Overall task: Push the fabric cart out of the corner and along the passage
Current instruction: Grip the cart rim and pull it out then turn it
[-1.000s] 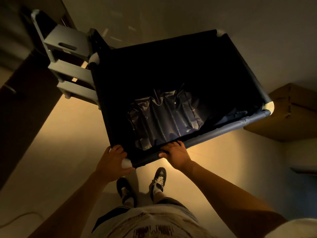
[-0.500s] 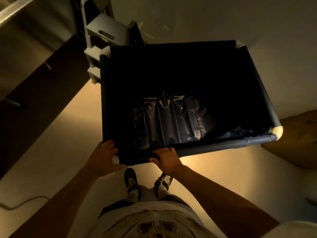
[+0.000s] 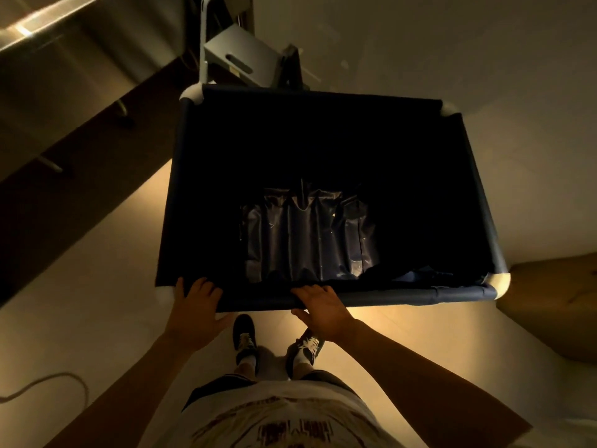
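1. The fabric cart [image 3: 323,176] stands on the pale floor [image 3: 97,286] right in front of the person. Its dark blue cloth tub is open at the top and holds only a wrinkled liner [image 3: 307,234] at the bottom.
2. Over the last second the cart has swung round: its near rail [image 3: 403,294] was slanted across the view and now runs almost level, so the cart is squared up with the person.
3. The left hand [image 3: 197,308] is wrapped round the cart's near left corner; the right hand [image 3: 323,305] is clamped on the near rail, fingers curled over it. Both have kept their hold.
4. A grey step stool [image 3: 239,58] stands just beyond the far left corner, a cardboard box [image 3: 555,305] near the right corner.
5. My reading: the turn out of the corner looks mostly done. Next comes a straight push, steering clear of the stool.
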